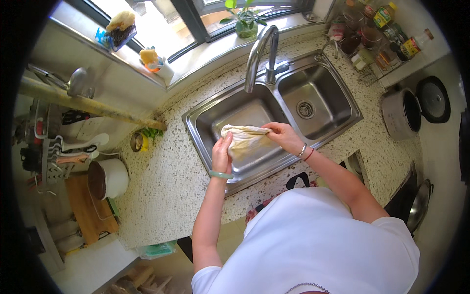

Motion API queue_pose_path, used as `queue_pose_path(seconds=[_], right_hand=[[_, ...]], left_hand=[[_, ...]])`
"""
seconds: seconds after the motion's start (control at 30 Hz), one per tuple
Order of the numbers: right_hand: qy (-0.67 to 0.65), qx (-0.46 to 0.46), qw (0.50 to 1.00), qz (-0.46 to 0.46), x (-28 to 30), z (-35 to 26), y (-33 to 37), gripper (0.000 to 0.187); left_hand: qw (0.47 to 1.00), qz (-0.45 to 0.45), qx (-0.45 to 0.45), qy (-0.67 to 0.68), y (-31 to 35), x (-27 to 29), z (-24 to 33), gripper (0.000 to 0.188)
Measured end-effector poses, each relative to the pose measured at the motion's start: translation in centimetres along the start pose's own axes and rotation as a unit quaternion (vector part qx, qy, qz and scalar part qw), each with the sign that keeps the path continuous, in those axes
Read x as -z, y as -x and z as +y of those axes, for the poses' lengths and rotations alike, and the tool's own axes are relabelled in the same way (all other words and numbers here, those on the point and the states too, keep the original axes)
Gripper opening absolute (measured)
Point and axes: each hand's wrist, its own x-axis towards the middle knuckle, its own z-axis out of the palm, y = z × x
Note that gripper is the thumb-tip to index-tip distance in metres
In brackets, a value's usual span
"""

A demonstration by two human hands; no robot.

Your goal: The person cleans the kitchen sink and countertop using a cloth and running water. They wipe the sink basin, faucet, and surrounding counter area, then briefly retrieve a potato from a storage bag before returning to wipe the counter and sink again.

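A pale cream cloth (249, 139) with yellowish stains hangs stretched between my two hands, above the left basin of a steel double sink (203, 128). My left hand (222, 156) grips the cloth's left end, the fingers closed on it. At the upper right corner my right hand (285, 137) pinches the cloth between thumb and fingers. The cloth's lower part droops over the basin, and its folds hide some of my left fingertips. Behind the cloth the curved steel faucet (259, 56) rises from the sink's back edge; I cannot see any water running from it.
A white pot (108, 179) and a wooden cutting board (88, 208) stand at the left on the speckled counter (152, 196). A rice cooker (402, 115) sits at the right with its lid raised. Bottles (384, 17) crowd the back right corner. A potted plant (246, 24) stands on the windowsill.
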Motion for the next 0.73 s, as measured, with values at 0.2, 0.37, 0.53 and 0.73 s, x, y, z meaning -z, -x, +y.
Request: queue_pose_path(seconds=[0.2,0.37,0.53,0.73], right_hand=[[-0.251,-0.067,0.963,0.068,2.6,-1.3,0.5,0.024],[-0.274,-0.051,0.952,0.127,3.8,-0.4,0.7,0.023],[-0.356,-0.086,0.925,0.099,3.9,-1.7,0.8,0.025],[-0.373,-0.069,0.925,0.016,2.5,-3.4,-0.2,0.038]], left_hand=[[0.971,-0.042,-0.037,-0.234,0.9,1.0,0.5,0.031],[0.957,-0.030,-0.013,-0.288,1.1,1.9,1.2,0.031],[0.989,-0.052,-0.029,-0.136,0.8,2.9,1.9,0.036],[0.888,0.039,-0.157,-0.431,-0.1,4.2,-0.2,0.040]])
